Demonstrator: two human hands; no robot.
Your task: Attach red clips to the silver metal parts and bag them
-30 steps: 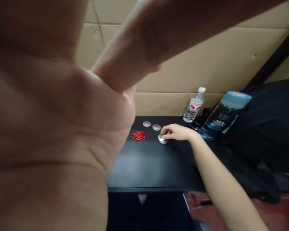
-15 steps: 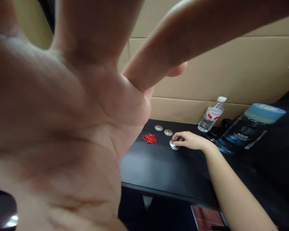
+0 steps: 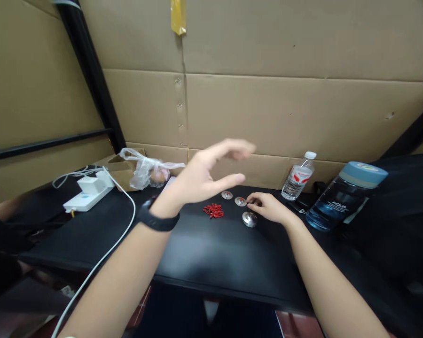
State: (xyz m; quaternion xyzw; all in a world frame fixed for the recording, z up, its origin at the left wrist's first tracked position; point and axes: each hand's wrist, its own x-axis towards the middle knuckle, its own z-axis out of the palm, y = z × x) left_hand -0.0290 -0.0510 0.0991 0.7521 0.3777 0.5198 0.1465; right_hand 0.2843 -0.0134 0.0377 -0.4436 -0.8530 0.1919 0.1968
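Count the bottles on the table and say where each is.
2. A clear bottle is near the cardboard wall; a larger blue-lidded bottle is to its right. The dark far right could hide more.
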